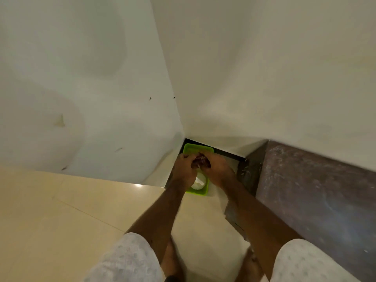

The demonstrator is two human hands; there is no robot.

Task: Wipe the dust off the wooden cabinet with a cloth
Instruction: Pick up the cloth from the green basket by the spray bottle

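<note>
The cloth [200,161], a dark reddish bundle, is sitting bunched between both hands above the far end of a green tub [198,171] that is standing on the floor [61,210] in the corner where two pale walls [81,78] are meeting. The left hand [184,169] is clenching around the cloth's left side and the right hand [217,169] is clenching around its right side, the two pressing toward each other as if wringing it; something pale, perhaps water or foam, is showing in the tub's near end, though the blur is hiding what exactly it is.

The wooden cabinet [317,196] is running along the right edge of the floor, just beside the tub, its dark top facing up. Pale dusty streaks and smears are lying across that top from its far corner down toward the near edge, so wiping seems to be barely begun or not begun at all. As I judge it, the person is preparing the cloth at this stage, and the whole cabinet top is waiting to be wiped.
</note>
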